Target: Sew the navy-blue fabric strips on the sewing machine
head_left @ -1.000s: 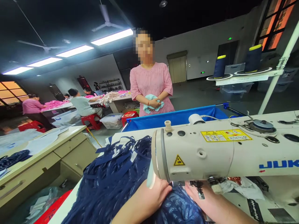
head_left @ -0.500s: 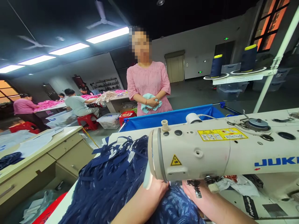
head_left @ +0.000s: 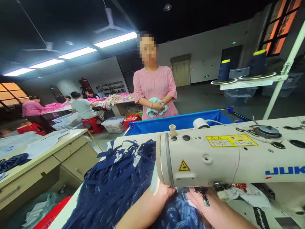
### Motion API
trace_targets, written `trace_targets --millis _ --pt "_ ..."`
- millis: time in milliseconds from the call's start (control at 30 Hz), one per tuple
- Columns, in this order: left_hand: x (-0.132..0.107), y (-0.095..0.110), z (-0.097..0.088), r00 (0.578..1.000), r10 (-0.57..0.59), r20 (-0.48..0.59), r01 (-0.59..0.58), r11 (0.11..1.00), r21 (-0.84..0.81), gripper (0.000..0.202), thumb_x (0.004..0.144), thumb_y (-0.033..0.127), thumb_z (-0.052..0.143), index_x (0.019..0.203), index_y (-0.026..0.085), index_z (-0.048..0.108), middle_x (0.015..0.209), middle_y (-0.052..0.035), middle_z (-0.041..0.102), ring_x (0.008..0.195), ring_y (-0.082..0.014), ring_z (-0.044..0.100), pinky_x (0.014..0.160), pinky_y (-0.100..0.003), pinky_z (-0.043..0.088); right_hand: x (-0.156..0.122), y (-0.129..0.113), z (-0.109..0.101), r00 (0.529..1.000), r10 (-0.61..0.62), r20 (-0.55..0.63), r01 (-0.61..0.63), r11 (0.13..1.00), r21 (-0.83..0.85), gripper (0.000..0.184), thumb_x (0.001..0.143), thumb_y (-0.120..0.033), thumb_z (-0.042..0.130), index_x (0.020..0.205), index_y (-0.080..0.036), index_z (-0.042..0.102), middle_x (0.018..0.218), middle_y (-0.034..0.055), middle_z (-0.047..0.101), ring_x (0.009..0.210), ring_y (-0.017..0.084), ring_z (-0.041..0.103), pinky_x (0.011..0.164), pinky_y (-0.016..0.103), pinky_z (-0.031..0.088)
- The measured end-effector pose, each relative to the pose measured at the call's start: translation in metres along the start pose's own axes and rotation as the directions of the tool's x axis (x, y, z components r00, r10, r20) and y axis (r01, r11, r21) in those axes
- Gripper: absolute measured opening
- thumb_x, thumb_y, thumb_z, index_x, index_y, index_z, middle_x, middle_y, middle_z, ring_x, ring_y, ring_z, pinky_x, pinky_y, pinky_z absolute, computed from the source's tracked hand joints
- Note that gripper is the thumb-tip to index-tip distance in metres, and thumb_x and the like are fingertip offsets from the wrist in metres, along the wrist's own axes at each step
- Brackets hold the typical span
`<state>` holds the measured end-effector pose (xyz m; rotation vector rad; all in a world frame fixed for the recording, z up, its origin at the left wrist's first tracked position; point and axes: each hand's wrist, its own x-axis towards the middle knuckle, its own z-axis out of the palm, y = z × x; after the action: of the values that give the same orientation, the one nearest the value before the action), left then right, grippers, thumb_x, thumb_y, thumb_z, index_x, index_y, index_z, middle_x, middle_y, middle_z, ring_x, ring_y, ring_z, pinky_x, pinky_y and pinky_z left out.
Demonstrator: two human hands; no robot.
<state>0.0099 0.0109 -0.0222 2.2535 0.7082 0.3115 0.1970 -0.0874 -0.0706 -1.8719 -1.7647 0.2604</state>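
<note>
A white sewing machine (head_left: 202, 159) stands before me, its head over both hands. My left hand (head_left: 164, 191) is under the left end of the head, at the edge of blue patterned fabric (head_left: 181, 210); its fingers are hidden by the machine. My right hand (head_left: 199, 197) rests on the right side of that fabric, beside the needle area, with its fingertips also out of sight. The fabric lies bunched between my forearms. To the left, a heap of dark blue fabric strips (head_left: 114, 178), with some white pieces among them, covers the table (head_left: 77, 205).
Behind the machine hangs a blue cloth bin (head_left: 176, 122). A person (head_left: 154, 84) in pink stands beyond it, holding a light-blue cloth (head_left: 156, 107). Thread cones (head_left: 224, 71) sit on a stand at right. A drawer desk (head_left: 59, 156) is at left; other people work farther back.
The view has shifted, so the whole scene sits slightly lower and farther right. Both hands stay by the fabric under the machine head, with little visible movement.
</note>
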Motion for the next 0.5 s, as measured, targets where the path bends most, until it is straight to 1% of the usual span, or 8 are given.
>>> trace_targets --millis 67,200,367,433,500 --pt "-0.001 0.0 -0.001 1.0 -0.009 0.004 0.009 1.0 0.011 0.04 0.093 0.04 0.044 0.128 0.025 0.052 0.13 -0.0018 0.054 0.13 -0.0215 0.036 0.114 -0.037 0.016 0.002 -0.001 0.001 1.0 0.025 -0.011 -0.025 0.999 -0.02 0.023 0.078 -0.029 0.046 0.082 -0.027 0.069 0.081 0.0018 0.071 0.076 0.026 0.065 0.075 0.036 0.053" --pt "-0.001 0.005 -0.004 1.0 -0.019 -0.017 0.02 0.999 0.033 0.044 0.092 0.04 0.045 0.133 0.024 0.047 0.128 -0.0013 0.057 0.129 -0.021 0.037 0.114 -0.037 0.018 0.001 -0.004 -0.006 1.0 -0.006 -0.012 0.006 1.0 -0.02 0.024 0.08 -0.031 0.046 0.083 -0.028 0.069 0.085 0.0011 0.071 0.081 0.023 0.064 0.079 0.034 0.052" --pt "0.0 0.015 -0.008 0.999 -0.038 -0.019 0.039 0.999 0.019 0.046 0.092 0.039 0.044 0.135 0.023 0.044 0.13 -0.0019 0.055 0.129 -0.021 0.038 0.113 -0.036 0.018 0.001 -0.008 -0.014 1.0 -0.002 -0.001 0.002 1.0 0.02 0.026 0.08 -0.035 0.045 0.083 -0.028 0.069 0.085 0.0009 0.071 0.08 0.022 0.065 0.075 0.032 0.053" --pt "0.001 0.017 -0.009 0.999 -0.046 -0.007 0.046 0.999 0.01 0.046 0.092 0.04 0.045 0.135 0.023 0.045 0.13 -0.0021 0.055 0.128 -0.0208 0.039 0.112 -0.035 0.022 0.001 -0.008 -0.013 1.0 -0.016 0.005 0.016 0.998 0.054 0.026 0.081 -0.035 0.044 0.083 -0.028 0.069 0.084 0.0006 0.071 0.078 0.022 0.065 0.073 0.031 0.053" --pt "0.002 0.018 -0.009 0.999 -0.053 0.007 0.053 0.999 0.005 0.047 0.091 0.041 0.047 0.134 0.023 0.046 0.128 -0.0019 0.056 0.127 -0.0207 0.041 0.111 -0.034 0.026 0.0 -0.007 -0.012 0.999 -0.035 -0.015 0.036 0.996 0.083 0.025 0.082 -0.033 0.044 0.083 -0.028 0.069 0.083 0.0007 0.071 0.078 0.022 0.065 0.072 0.031 0.054"
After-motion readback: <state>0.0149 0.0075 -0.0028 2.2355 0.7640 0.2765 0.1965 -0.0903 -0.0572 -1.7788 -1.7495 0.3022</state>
